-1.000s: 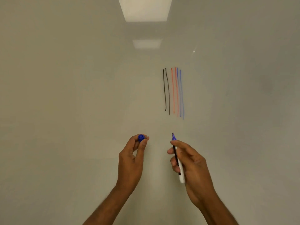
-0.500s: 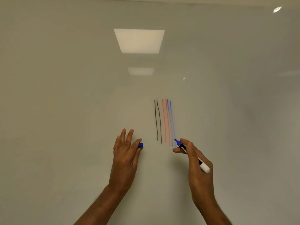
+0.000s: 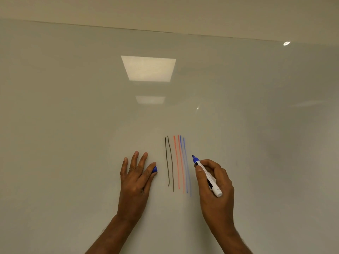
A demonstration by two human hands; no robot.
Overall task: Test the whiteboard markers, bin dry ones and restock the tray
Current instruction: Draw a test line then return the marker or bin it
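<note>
Fingers of the left hand [image 3: 134, 178] lie straight on the whiteboard [image 3: 73, 125], with the blue cap [image 3: 155, 169] pinched at the thumb side. The right hand [image 3: 215, 189] grips the uncapped blue marker [image 3: 206, 174], its tip pointing up-left, just right of six vertical test lines [image 3: 177, 162]: two black, two red, two blue. Whether the tip touches the board, I cannot tell.

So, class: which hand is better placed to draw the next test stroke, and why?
Right hand: it grips the uncapped blue marker, tip near the strokes; left hand holds the cap.
</note>
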